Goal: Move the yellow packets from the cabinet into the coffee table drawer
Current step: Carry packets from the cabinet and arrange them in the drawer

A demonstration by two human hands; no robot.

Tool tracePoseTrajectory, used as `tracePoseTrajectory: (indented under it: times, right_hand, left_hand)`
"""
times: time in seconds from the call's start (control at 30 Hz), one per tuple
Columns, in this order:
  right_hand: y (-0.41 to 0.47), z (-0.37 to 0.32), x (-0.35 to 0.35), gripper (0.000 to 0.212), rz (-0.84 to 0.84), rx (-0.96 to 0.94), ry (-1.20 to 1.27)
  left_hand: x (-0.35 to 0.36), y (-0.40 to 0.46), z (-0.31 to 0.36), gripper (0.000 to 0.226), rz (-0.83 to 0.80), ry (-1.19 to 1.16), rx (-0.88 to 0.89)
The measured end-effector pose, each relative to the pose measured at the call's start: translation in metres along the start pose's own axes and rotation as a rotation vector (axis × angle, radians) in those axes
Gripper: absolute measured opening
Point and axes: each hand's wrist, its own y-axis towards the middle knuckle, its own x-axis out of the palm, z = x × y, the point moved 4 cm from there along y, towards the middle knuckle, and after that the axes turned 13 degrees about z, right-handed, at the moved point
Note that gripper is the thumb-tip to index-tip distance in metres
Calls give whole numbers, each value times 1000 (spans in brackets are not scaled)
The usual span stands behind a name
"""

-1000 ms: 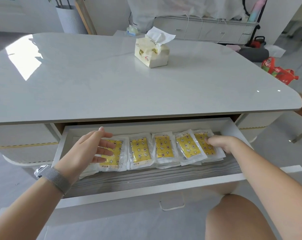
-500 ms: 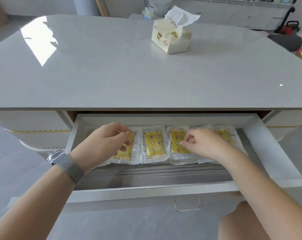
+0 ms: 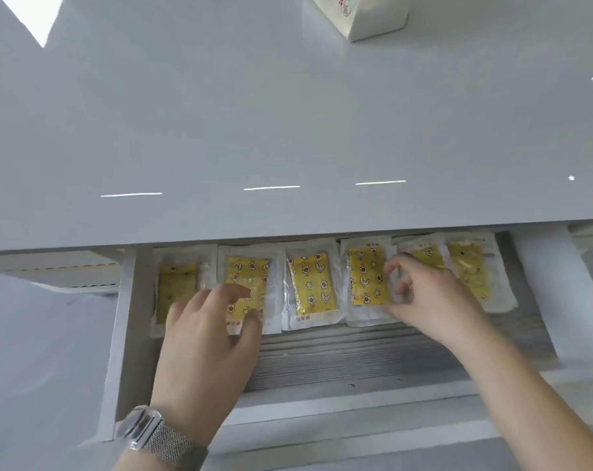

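Yellow packets (image 3: 310,283) in drawer (image 3: 125,334), light, slippery film; left fingers (image 3: 234,294) flat on one; right fingers (image 3: 395,266) probably pinching another's clear edge; grip there.

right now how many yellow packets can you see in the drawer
6, in one row along the back of the drawer: far-left packet, second packet under the left hand, third packet, fourth packet at the right hand, fifth packet, sixth packet. More may be hidden.

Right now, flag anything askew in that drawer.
Nothing serious: in the drawer, the yellow packets lie in one row, but the rightmost two overlap and tilt slightly.
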Motion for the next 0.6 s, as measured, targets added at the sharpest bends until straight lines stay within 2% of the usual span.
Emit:
tracePoseTrajectory:
  times: [0.1,0.2,0.27,0.33,0.47,0.6]
  right_hand:
    - [-6,-3,-2,46,12,28,20]
    - [-21,-8,-17,49,-76,31,-47]
    - [-33,-15,-41,52,-150,22,-128]
    - [-44,-24,-69,54,-201,41,-179]
    - [-71,-53,-130,54,-269,87,-205]
    - [-89,-106,-201,53,-321,52,-215]
  left_hand:
    - [-20,-14,-6,27,64,126,-7]
    - [-53,-32,1,28,63,171,-39]
    - [-77,-44,8,29,-40,198,-162]
    - [-102,-51,23,40,-162,248,-228]
    - [-163,-50,68,48,-285,294,-199]
    - [-226,-27,93,44,-361,329,-154]
